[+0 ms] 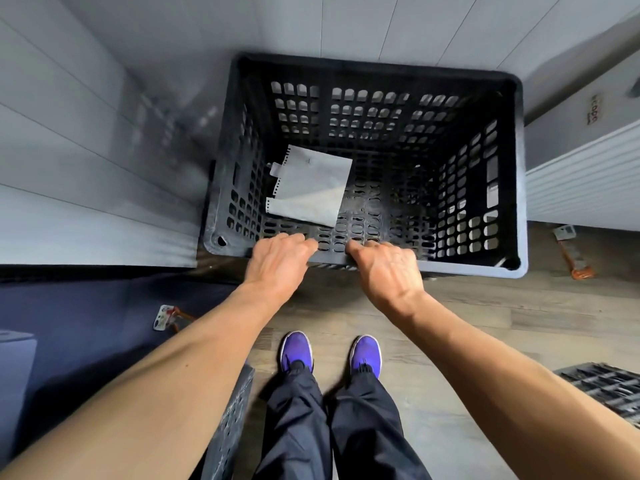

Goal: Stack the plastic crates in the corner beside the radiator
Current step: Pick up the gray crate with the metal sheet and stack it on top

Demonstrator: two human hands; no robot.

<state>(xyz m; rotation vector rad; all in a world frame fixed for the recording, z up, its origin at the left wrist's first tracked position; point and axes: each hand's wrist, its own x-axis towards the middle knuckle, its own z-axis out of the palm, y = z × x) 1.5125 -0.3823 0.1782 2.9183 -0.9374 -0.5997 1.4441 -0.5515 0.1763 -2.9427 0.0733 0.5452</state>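
A large black perforated plastic crate stands in the corner, with the white wall on its left and behind it and the white radiator on its right. A torn white sheet of paper lies inside on its floor. My left hand and my right hand both grip the crate's near rim, side by side, fingers curled over the edge into the crate. Two more dark crates show partly: one beside my left leg, one at the right edge.
Wood-look floor lies under my feet in purple shoes. A dark blue mat covers the floor at left with a small tag on it. An orange and grey tool lies on the floor below the radiator.
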